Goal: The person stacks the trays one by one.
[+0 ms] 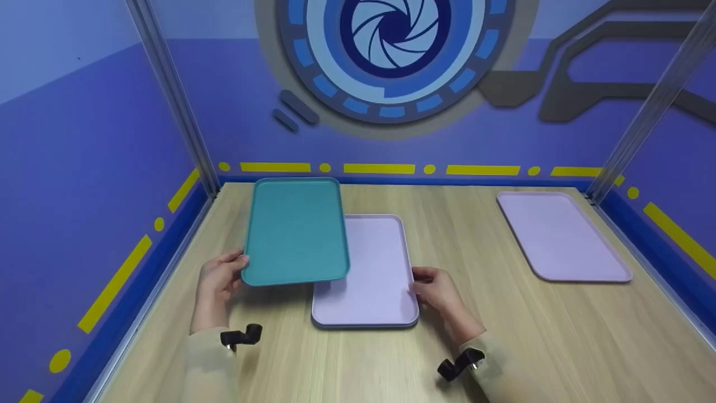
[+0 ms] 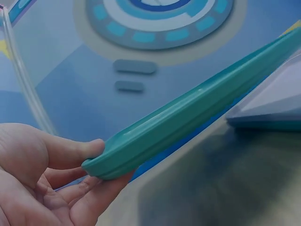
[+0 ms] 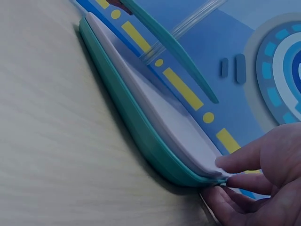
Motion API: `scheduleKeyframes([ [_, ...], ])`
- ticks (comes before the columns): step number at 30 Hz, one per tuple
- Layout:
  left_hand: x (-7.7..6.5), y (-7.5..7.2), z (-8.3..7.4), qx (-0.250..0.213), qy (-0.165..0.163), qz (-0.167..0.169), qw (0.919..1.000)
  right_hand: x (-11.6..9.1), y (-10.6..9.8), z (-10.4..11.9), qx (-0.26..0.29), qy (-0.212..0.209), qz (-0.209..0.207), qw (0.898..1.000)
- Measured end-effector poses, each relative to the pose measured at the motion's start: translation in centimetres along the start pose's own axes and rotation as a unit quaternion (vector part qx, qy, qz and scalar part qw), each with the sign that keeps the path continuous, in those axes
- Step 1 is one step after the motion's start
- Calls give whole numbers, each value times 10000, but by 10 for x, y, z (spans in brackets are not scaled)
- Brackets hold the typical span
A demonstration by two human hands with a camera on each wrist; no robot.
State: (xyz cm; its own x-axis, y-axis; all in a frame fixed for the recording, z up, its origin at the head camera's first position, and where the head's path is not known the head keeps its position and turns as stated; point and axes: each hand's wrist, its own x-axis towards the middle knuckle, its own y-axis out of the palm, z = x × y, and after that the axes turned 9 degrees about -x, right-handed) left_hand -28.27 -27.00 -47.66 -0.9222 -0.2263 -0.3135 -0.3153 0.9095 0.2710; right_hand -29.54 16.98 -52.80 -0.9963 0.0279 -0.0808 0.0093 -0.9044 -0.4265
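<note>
My left hand [image 1: 218, 277] pinches the near left corner area of a teal tray [image 1: 296, 229], thumb on the rim and fingers beneath. That tray is raised and tilted, overlapping the left part of a lavender tray [image 1: 380, 263] in the head view. The lavender tray lies on top of another teal tray [image 3: 136, 120], whose side shows in the right wrist view. At the lavender tray's right edge, my right hand [image 1: 439, 291] pinches the rim, with its thumb on top and its fingers at the side.
Another lavender tray [image 1: 565, 238] lies at the right of the wooden table [image 1: 470, 235]. Blue-purple walls [image 1: 235, 123] with yellow marks enclose the back and both sides, with metal posts [image 1: 184, 106] at the corners.
</note>
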Motion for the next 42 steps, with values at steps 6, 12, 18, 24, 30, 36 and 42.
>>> scheduleKeyframes([
  [6, -1, 21, 13, 176, -9, -62, 9998, -3, 3, 10, -55, -189, -689, 9974],
  [12, -2, 38, 25, 370, 27, 45, 9993, -9, 9, 19, 878, -201, -289, 9955],
  [18, -1, 57, 39, 400, 111, 105, 9991, -16, 16, 20, 1830, 15, 620, 9812],
  [24, -3, 75, 50, 216, 53, 239, 9995, -15, 15, 19, 2273, 207, 585, 9718],
  [30, -6, 85, 55, 274, 6, 519, 9983, -10, 9, 17, 2080, 186, 222, 9777],
  [36, -7, 89, 58, 734, -37, 605, 9955, -5, -3, 15, 1875, 366, 269, 9812],
  [42, -9, 93, 60, 1391, 266, 467, 9888, -2, -16, 12, 1595, 290, 566, 9851],
])
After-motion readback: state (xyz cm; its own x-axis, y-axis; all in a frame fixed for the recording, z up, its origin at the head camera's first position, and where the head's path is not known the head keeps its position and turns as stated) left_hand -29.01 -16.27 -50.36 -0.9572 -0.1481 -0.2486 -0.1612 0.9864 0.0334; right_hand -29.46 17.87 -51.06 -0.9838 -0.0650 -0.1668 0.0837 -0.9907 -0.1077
